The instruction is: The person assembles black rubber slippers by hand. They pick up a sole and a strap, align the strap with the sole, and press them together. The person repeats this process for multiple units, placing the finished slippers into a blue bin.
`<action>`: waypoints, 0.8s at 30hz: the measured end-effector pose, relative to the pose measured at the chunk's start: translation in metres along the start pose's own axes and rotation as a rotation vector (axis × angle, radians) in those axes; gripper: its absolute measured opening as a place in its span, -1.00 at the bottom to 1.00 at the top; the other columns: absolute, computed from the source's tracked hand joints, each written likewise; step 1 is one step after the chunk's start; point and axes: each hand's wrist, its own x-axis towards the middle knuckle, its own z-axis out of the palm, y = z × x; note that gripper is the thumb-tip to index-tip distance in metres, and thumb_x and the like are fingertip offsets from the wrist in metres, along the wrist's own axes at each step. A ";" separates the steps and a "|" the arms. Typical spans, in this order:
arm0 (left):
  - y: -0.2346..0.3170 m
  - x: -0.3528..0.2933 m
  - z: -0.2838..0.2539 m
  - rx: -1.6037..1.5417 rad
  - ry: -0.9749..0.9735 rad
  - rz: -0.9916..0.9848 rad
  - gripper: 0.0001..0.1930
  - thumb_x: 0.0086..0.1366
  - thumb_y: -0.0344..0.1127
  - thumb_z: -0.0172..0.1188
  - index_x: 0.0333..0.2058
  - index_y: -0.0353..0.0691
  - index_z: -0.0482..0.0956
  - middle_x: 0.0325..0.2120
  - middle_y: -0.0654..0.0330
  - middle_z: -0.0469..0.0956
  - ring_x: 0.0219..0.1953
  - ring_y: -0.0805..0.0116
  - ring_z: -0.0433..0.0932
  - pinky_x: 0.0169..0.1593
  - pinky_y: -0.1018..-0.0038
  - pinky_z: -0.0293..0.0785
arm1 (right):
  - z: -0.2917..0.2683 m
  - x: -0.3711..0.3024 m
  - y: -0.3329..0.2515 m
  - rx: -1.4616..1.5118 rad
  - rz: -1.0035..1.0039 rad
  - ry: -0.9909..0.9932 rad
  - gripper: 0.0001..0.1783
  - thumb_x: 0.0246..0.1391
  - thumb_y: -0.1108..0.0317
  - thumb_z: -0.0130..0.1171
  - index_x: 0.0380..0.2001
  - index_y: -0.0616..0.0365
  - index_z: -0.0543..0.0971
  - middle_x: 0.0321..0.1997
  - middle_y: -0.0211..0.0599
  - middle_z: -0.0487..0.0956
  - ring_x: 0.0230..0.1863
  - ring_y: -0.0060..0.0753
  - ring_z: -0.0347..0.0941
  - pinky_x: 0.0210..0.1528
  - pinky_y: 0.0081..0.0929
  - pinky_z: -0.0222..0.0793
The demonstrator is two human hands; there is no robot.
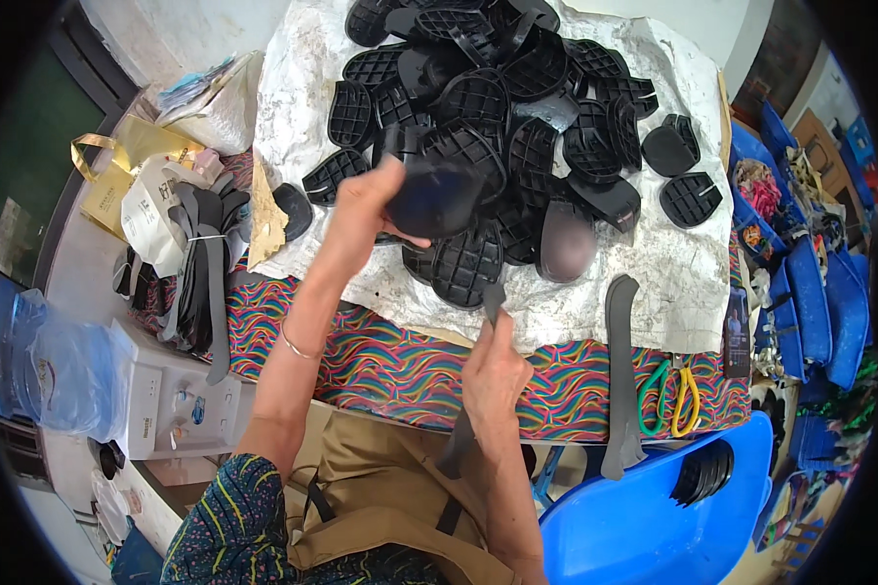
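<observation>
In my left hand [366,200] is a black plastic shoe heel [439,200], its smooth rounded face turned up, slightly blurred. Fingers and thumb grip it at its left side, over the near part of a heap of similar heels [473,102], many showing gridded hollow undersides. Closer to me, my right hand [496,375] pinches a dark grey strip [495,297]. One end pokes up past the fingers; the other hangs below the hand toward my apron [371,487]. Another grey strip [619,370] lies at the table's front edge, right of my right hand.
White sheeting [400,307] lies under the heap, over a wavy-patterned cloth [361,366]. Scissors with green and yellow handles [690,405] and a phone [738,331] lie at right. A blue tub [595,546] below holds stacked heels [702,475]. Bundled strips [205,263] sit at left.
</observation>
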 end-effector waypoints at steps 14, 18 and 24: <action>-0.007 -0.155 0.028 0.260 -0.021 0.143 -0.41 -0.08 -0.28 0.41 -0.03 -0.45 0.53 -0.01 -0.11 0.56 0.21 -0.08 0.43 0.30 0.10 0.25 | -0.011 0.003 0.005 0.850 0.441 -0.032 -0.66 0.41 0.30 -0.06 0.13 0.19 0.48 -0.25 -0.32 0.62 -0.43 -0.62 0.52 -0.36 -0.62 0.42; -0.026 -0.176 0.055 0.581 -0.029 0.307 -0.46 -0.07 -0.35 0.41 -0.05 -0.36 0.53 0.05 -0.11 0.50 0.27 -0.24 0.33 0.30 -0.01 0.20 | -0.020 0.003 0.003 1.016 0.430 0.042 -0.63 0.40 0.30 -0.10 0.13 0.30 0.41 -0.24 -0.17 0.64 -0.31 -0.42 0.61 -0.22 -0.45 0.54; -0.057 -0.198 0.070 0.968 -0.074 0.385 -0.34 -0.10 -0.39 0.38 0.07 -0.28 0.42 0.10 -0.09 0.39 0.31 -0.33 0.21 0.30 -0.24 0.00 | -0.029 0.002 0.009 0.838 0.460 -0.031 -0.70 0.39 0.37 -0.11 0.03 0.38 0.40 -0.34 -0.10 0.62 -0.39 -0.44 0.60 -0.34 -0.49 0.55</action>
